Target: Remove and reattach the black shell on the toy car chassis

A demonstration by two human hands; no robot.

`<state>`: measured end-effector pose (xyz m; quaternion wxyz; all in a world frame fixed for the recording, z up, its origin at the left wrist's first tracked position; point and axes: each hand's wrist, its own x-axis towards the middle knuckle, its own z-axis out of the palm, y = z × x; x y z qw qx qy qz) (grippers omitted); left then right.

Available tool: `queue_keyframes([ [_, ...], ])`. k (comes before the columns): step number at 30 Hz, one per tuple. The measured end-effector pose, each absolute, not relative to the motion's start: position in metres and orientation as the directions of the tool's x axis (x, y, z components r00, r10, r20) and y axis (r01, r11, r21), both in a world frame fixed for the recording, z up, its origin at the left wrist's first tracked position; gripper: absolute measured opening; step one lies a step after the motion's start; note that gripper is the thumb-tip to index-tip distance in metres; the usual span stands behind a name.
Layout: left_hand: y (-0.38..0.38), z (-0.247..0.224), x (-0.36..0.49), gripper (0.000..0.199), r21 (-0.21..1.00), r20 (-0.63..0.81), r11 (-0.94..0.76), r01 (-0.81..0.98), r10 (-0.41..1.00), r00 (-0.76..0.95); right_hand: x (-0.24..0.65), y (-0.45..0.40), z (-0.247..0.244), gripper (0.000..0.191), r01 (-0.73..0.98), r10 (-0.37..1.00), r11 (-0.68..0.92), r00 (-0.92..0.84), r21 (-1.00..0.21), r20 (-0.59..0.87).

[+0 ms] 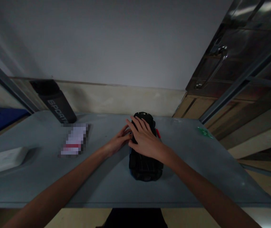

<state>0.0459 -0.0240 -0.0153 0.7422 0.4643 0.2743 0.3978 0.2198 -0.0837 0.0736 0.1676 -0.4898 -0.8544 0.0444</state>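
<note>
Black object (147,167), right hand (147,141) atop, left hand (118,142) alongside, table sides (231,158) distant

A black, oblong, ridged object (146,166) lies flat on the gray table (185,142), its middle partly covered

Grey table (106,185), flat-topped: at mid-width is placed a black object (147,169), partly covered, with a red item (158,133) shown just beside it. To the left are held a dark lettered bottle (59,104) near the back edge, a pixelated flat item (75,141) and a white object (4,161), cut off by the view; a small green item (204,132) is set far right.
</note>
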Motion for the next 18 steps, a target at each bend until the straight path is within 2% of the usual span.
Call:
queue_keyframes([
  [5,-0.023,-0.016,0.044,0.080,0.907,-0.047,0.259,-0.333,0.845,0.532,0.233,-0.091,0.092,0.086,0.815,0.856,0.490,-0.384,-0.308,0.347],
  [8,-0.024,-0.015,0.043,0.071,0.902,-0.042,0.262,-0.343,0.845,0.534,0.256,-0.098,0.115,0.083,0.818,0.869,0.429,-0.258,-0.383,0.422],
  [10,-0.025,-0.014,0.043,0.069,0.903,-0.069,0.276,-0.329,0.849,0.524,0.282,-0.104,0.125,0.074,0.812,0.902,0.339,-0.136,-0.476,0.411],
  [12,-0.026,-0.011,0.043,0.070,0.902,-0.095,0.291,-0.318,0.854,0.511,0.312,-0.110,0.128,0.061,0.748,0.947,0.220,-0.011,-0.626,0.320],
  [14,-0.027,-0.007,0.043,0.070,0.901,-0.114,0.302,-0.310,0.857,0.503,0.341,-0.117,0.121,0.041,0.666,0.979,0.136,0.022,-0.734,0.202],
  [16,-0.028,-0.003,0.043,0.070,0.904,-0.128,0.309,-0.295,0.854,0.504,0.362,-0.125,0.106,0.035,0.580,0.995,0.073,0.010,-0.811,0.097],
  [18,-0.029,0.000,0.042,0.067,0.914,-0.120,0.296,-0.279,0.850,0.512,0.373,-0.132,0.088,0.032,0.460,0.998,0.050,0.009,-0.887,0.061],
])
